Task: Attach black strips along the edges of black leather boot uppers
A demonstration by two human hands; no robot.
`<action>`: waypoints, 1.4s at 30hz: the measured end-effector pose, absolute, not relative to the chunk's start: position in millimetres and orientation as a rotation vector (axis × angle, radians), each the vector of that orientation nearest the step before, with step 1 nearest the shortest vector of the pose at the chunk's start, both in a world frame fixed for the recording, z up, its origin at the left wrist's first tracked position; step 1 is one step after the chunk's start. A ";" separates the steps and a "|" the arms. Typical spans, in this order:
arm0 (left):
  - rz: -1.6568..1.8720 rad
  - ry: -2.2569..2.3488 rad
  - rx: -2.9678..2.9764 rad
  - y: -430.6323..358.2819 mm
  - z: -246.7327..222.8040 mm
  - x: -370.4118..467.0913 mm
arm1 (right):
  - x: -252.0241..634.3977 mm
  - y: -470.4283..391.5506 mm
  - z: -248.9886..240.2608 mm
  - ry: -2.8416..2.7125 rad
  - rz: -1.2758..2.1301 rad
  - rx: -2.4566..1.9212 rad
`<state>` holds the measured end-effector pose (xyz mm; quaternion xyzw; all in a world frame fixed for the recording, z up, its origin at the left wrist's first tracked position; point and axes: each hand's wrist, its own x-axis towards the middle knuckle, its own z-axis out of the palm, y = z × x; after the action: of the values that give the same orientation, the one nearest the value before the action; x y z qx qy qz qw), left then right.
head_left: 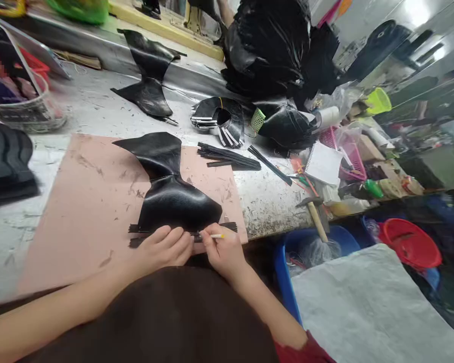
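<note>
Nearest the camera, a dark brown garment fills the lower middle of the view and hides the near table edge. Just beyond it, the left hand is pressed flat, fingers curled slightly, on the near edge of a black leather piece, which is pinned down rather than grasped. The right hand is closed around a thin yellow-tipped tool, whose tip is laid against a black strip running along the leather's near edge. The leather piece, shaped like an hourglass, is spread on a pink cutting mat, and the mat is set on a scuffed grey worktable.

To the right of the mat, a bundle of loose black strips is laid on the table, with a spiral notebook and a hammer further right at the table edge. Below the edge, a blue tub and a red basin are seen, partly covered by a grey sheet. At the far left, a stack of dark pieces is blurred.

Farther back, a second leather piece of the same shape is laid against a raised ledge, a ring of folded black strips is placed near it, and a heap of black material is piled behind.
</note>
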<state>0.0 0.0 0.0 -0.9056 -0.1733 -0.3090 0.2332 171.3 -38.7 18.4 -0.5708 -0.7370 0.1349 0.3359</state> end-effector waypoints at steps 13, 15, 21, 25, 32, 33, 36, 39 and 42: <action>-0.787 -0.566 -2.673 -0.3 -3.7 -2.8 | 199.5 -28.1 16.0 -1.240 0.384 -1.844; -0.900 -0.725 -2.896 0.1 -4.8 -7.0 | 229.2 -14.4 14.6 -1.172 0.262 -2.132; -1.661 -1.664 -3.017 4.2 16.4 -50.0 | 282.1 4.1 22.2 -1.269 0.195 -2.326; -1.561 -2.578 -2.563 17.7 29.7 -71.8 | 226.5 -9.2 29.2 -1.805 0.038 -1.740; -1.284 -2.599 -2.846 24.3 17.6 -47.8 | 128.5 -11.9 12.2 -1.950 0.233 -1.216; -1.287 -2.572 -2.842 19.9 17.1 -47.7 | 136.6 -9.6 14.2 -1.696 0.339 -1.290; -1.200 -2.595 -2.838 0.4 18.5 -61.3 | 193.4 -3.3 36.3 -0.872 0.442 -1.361; -0.794 -2.611 -2.928 -19.6 23.4 -88.4 | 251.1 -0.6 69.7 -0.704 0.278 -1.251; -0.514 -2.505 -2.946 -28.7 33.0 -107.9 | 248.9 -1.3 89.8 -0.739 0.171 -1.160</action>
<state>-107.9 -28.7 33.0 -0.7014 -0.5964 -0.1223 -0.3706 248.9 -1.3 89.8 -0.5348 -0.3405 0.0790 0.7693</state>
